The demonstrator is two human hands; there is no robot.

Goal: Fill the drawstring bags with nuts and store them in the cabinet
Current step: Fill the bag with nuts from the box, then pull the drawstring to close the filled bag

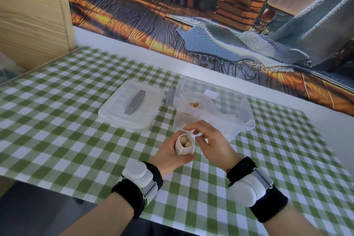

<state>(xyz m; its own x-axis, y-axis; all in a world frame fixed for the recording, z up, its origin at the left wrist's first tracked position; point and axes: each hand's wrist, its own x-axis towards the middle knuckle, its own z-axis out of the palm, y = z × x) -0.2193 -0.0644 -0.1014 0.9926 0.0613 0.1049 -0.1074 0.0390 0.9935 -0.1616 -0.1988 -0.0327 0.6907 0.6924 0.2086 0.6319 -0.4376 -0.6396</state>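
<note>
Since the head view is the only one supplied, I take every reading from it.

1. Left hand (172, 154): wrapped around the lower body of the white drawstring bag (183, 148), thumb across the front. It holds the bag upright just above the counter (67, 130), mouth facing up. I judge this keeps the contents from spilling and leaves the opening free for loading.
2. Nuts (185, 142): several are visible at the mouth of the bag, so it looks nearly full.
3. Right hand (212, 142): loosely curled, fingertips at the bag's rim. I cannot tell whether they pinch the rim or a cord, or only hover there.
4. Clear bin (249, 110): directly behind the hands, open. A zip pouch (203, 99) inside it holds a few remaining nuts. This probably shortens the reach from supply to bag.
5. Lid (132, 105): set flat to the left of the bin, well clear of the working area.
6. Wooden panel (32, 15): at the far left edge of the counter, possibly part of the cabinet. No door or shelf is visible.

Step in hand, by my judgement: end of filling. Closing and storing are not yet done.
</note>
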